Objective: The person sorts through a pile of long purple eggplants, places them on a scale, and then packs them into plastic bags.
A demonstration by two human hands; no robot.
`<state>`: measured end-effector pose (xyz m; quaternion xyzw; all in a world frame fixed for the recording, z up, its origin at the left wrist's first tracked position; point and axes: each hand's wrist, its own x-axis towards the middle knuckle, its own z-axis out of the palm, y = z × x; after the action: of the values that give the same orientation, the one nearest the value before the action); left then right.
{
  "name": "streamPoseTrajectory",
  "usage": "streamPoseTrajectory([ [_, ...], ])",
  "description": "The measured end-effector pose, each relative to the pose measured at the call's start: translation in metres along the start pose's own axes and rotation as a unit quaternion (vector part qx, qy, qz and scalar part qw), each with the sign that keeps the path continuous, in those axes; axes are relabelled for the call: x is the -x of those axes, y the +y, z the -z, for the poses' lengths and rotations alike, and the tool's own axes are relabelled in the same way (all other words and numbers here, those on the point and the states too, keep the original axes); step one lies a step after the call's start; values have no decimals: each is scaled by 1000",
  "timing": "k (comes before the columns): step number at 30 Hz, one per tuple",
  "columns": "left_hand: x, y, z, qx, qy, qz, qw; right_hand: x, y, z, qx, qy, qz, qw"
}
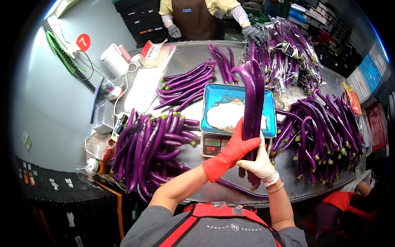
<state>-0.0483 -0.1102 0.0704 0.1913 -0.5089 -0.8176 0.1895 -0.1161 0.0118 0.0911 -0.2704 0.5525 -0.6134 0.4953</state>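
Observation:
My left hand (231,151), in a red rubber glove, and my right hand (262,168), in a thin white glove, both grip a small bunch of long purple eggplants (254,102). The bunch stands over a digital scale (210,145) with a blue tray (213,92); a whitish patch shows on the tray. Piles of loose eggplants lie left (143,148) and right (327,132) of the scale. Behind it rest smaller rows of eggplants (188,80). Eggplants in clear plastic bags (287,55) are heaped at the back right.
Across the metal table (182,49) stands a co-worker in a brown apron, one grey-gloved hand (254,34) at the bagged heap. A white device (114,60), a power strip (118,126) and a capped bottle (98,165) line the left side. Black crates (68,197) stand lower left.

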Motion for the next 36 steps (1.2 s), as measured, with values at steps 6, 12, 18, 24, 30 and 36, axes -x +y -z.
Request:
streamPoseTrajectory([
  [6,-12,1,1,-260,-73,-104,957,0,17,32,40,11,5,999],
  [12,2,-4,17,-177,-66,-1,982,-9,14,48,-61,-28,-24,997],
  [18,28,-11,45,-27,-3,42,999,-14,-9,51,-214,-69,-114,968],
  [24,113,-54,93,-189,145,82,968,-48,-53,48,-54,-49,-111,991],
  [30,176,-114,124,-449,178,-67,873,-103,-86,26,71,-60,-120,988],
  [36,208,-129,140,-493,144,-87,853,-183,-100,-34,143,-88,-65,984],
])
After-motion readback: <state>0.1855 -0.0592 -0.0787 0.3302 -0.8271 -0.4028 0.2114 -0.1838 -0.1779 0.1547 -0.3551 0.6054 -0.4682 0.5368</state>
